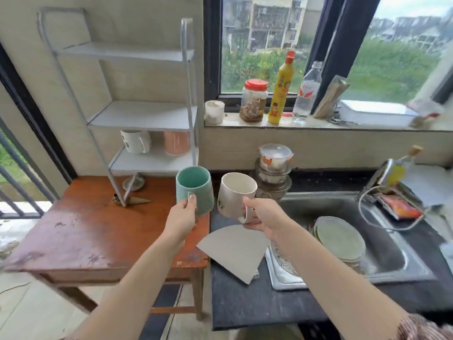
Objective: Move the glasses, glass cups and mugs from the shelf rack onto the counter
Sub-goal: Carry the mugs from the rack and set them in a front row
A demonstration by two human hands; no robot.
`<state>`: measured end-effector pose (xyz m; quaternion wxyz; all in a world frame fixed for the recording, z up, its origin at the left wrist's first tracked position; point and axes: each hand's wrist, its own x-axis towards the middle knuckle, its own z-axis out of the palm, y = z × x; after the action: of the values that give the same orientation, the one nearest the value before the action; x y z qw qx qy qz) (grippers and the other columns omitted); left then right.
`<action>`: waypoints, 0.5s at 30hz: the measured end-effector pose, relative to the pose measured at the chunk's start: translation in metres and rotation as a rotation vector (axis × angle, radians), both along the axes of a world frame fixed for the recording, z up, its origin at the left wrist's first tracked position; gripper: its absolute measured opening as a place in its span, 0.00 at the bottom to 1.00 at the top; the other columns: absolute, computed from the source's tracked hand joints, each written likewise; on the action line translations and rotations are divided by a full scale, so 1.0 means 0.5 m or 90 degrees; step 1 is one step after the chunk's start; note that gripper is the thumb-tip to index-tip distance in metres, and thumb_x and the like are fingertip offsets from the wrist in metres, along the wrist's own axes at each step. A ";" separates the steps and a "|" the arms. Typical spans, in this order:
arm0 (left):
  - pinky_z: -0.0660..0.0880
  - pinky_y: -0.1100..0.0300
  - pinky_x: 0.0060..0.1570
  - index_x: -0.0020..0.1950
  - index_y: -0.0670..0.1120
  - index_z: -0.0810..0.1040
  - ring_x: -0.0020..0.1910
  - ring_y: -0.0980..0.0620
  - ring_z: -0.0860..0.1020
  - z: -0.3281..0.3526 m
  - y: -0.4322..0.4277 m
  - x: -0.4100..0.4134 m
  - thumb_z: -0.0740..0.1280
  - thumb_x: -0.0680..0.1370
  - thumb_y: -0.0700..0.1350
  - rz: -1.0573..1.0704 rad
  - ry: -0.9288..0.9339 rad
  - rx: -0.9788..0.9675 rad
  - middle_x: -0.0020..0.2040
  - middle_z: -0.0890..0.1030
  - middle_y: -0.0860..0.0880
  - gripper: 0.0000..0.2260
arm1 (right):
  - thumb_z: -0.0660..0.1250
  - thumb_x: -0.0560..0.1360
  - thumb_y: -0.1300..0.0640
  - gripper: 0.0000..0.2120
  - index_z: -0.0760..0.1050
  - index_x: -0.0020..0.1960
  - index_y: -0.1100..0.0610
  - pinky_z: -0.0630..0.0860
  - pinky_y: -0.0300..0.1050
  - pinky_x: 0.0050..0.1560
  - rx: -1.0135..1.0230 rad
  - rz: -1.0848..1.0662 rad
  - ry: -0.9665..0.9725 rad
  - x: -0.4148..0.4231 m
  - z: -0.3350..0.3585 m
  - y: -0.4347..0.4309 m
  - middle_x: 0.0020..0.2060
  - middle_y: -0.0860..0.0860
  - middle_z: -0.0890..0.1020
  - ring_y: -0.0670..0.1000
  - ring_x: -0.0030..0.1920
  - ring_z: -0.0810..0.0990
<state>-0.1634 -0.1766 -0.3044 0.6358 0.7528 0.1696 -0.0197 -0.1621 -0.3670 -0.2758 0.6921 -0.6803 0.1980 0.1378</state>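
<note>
The left hand [182, 218] grips a teal ceramic mug [195, 190] by its handle, and the right hand [261, 217] likewise grips a cream ceramic mug [234, 195], both upright, carried above the dark bench [245, 303] for setting down.

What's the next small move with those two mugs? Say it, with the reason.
Probably lower both onto the dark counter: the left hand holds the green mug, the right hand the white mug, both in the air off the rack.
</note>
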 end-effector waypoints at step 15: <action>0.70 0.63 0.25 0.55 0.43 0.75 0.22 0.53 0.71 -0.036 -0.610 -0.254 0.58 0.80 0.55 -0.355 0.110 -0.047 0.36 0.72 0.46 0.16 | 0.67 0.76 0.56 0.07 0.76 0.50 0.60 0.79 0.51 0.42 -0.005 -0.349 0.059 -0.479 -0.044 -0.591 0.50 0.57 0.78 0.59 0.50 0.80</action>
<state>-0.2902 -0.4817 -0.3225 0.6161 0.7420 0.0088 -0.2640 -0.4014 -0.6626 -0.2978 0.6914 -0.5966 0.4068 -0.0246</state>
